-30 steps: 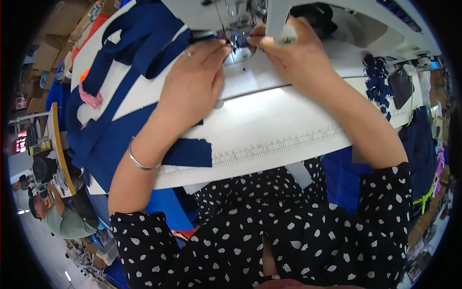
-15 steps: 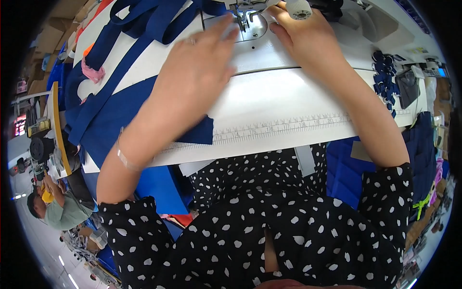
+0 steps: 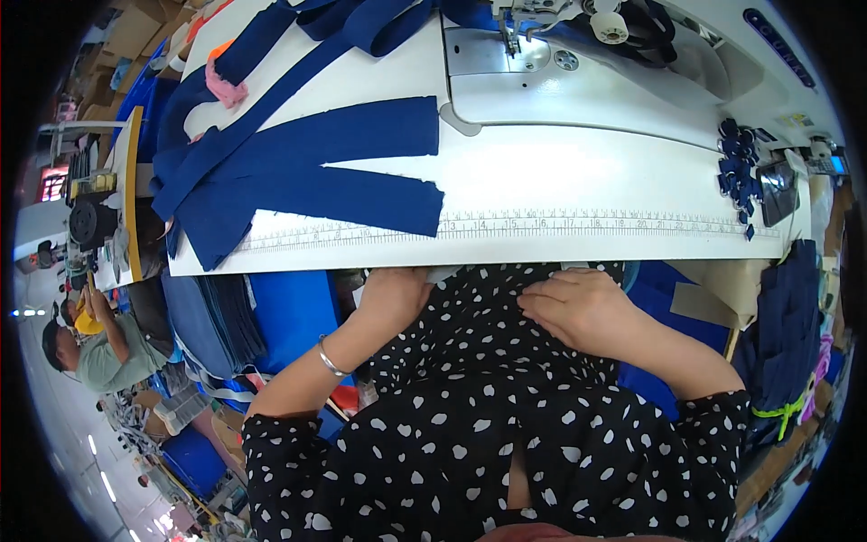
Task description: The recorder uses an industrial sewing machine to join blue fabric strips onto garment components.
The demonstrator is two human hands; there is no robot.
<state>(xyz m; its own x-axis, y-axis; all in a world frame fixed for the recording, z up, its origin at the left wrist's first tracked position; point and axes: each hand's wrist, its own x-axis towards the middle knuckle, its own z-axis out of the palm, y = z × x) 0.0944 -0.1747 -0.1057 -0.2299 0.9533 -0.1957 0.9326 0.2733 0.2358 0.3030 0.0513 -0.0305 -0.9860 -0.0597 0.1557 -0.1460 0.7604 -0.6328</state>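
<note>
My left hand is below the table's front edge on the black polka-dot clothing over my lap, its fingertips hidden. My right hand lies on that clothing, fingers loosely stretched out toward the left. Above them, navy cut fabric pieces and long navy straps lie on the white sewing table, above its printed ruler strip. The presser foot and needle plate of the sewing machine are uncovered at the back. A pink scrap sits on the straps at left.
Small navy pieces and a dark phone-like object are at the table's right. Blue bins, stacked navy fabric and hanging navy bundles flank my lap. A co-worker sits at another table on the left.
Both my hands have left the needle area and moved down below the table edge to my lap. The view has shifted, showing more of the navy pieces and the needle plate.
</note>
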